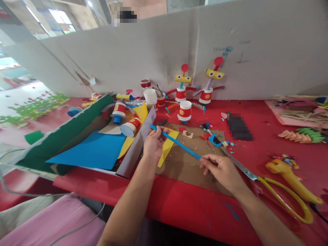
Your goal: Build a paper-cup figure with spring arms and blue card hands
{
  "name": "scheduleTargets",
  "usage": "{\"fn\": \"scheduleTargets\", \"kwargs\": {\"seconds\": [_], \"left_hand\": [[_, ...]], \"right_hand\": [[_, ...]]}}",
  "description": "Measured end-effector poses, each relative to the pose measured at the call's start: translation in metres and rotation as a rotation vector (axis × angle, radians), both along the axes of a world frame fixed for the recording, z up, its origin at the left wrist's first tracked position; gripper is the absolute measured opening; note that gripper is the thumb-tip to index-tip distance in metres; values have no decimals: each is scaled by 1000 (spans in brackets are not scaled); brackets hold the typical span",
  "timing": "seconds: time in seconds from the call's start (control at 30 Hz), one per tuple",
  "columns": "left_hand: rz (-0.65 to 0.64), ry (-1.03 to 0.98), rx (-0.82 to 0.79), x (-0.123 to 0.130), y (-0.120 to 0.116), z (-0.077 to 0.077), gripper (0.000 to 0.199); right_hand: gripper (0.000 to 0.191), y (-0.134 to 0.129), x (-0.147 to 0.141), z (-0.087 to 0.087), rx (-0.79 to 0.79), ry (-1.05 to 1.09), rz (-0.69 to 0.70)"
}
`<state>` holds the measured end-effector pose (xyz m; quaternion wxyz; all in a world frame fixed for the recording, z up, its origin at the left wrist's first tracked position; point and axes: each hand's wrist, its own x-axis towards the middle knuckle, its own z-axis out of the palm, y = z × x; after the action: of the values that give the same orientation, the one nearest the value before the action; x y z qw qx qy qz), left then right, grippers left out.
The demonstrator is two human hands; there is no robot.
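Note:
A narrow blue paper strip (184, 147) stretches between my two hands, slanting down to the right over a brown cardboard mat (179, 167). My left hand (155, 141) pinches it near its upper left end. At the lower right end, the thumb and fingers of my right hand (217, 169) are closed on it. Beneath the strip, partly behind my left hand, lies a yellow paper piece (167, 147). Close to my right hand are large scissors (249, 174) with yellow handles. Blue paper scraps (214, 139) are scattered on the mat's right side.
On the left stands an open box (135, 147) with blue paper (94, 150) and paper-cup figures inside. Finished cup robots (181, 92) line the white partition (153, 51). A yellow glue gun (292, 177) lies far right, near folded paper strips (302, 135).

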<state>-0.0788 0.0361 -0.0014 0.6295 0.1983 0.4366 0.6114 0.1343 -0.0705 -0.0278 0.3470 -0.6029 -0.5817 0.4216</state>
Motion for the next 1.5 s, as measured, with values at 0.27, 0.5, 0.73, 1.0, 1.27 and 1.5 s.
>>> {"fn": "scheduleTargets", "kwargs": {"seconds": [0.27,0.5,0.73,1.0,1.27,1.5], "left_hand": [[33,-109,43,-2,3,-1,15],[-103,-141,98,13,-9,-6,19],[-403,-223,87,36,-32,-9,17],[-430,-355,109,36,-28,-10,14],[-796,-101,196,54,-63,-12,41],[-889,171,206,65,-77,-17,32]], "right_hand": [[36,-11,3,12,228,-366,-74],[36,-56,20,10,448,-618,-193],[33,-76,23,6,466,-491,-435],[49,-80,2,4,15,-47,-232],[32,-79,-12,2,323,-126,-483],[35,-79,-20,-5,218,69,-445]]}}
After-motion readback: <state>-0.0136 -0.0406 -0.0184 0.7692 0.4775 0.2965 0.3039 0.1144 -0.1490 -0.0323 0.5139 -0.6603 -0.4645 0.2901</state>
